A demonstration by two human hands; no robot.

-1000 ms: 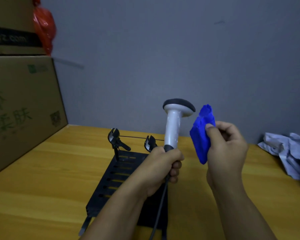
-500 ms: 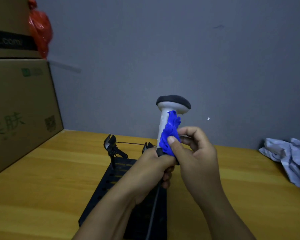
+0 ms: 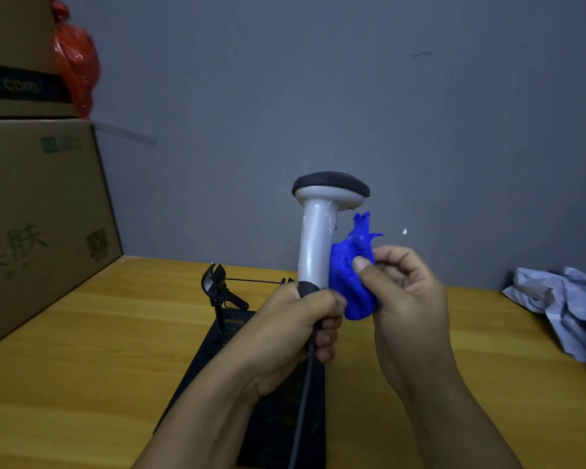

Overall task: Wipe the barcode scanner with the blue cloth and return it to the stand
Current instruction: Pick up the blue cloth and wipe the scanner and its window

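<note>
My left hand point(image 3: 295, 328) grips the lower handle of the barcode scanner point(image 3: 317, 245), a white body with a dark head, held upright above the table. Its black cable point(image 3: 301, 397) hangs down below my fist. My right hand point(image 3: 406, 296) pinches a bunched blue cloth point(image 3: 351, 279) that rests against the right side of the scanner's handle. Under my arms lies the black slotted stand point(image 3: 224, 340), with a clamp point(image 3: 215, 286) at its far left corner; most of the stand is hidden by my forearms.
Stacked cardboard boxes point(image 3: 38, 211) fill the left side, with a red plastic bag point(image 3: 77, 66) on top. Crumpled grey-white paper point(image 3: 565, 306) lies at the right edge of the wooden table point(image 3: 92, 353). A grey wall point(image 3: 352, 96) stands close behind.
The blue cloth came in from the right against the scanner handle, covered its front half a second ago, and now sits at the handle's right side, lower down. My left hand kept its grip.
</note>
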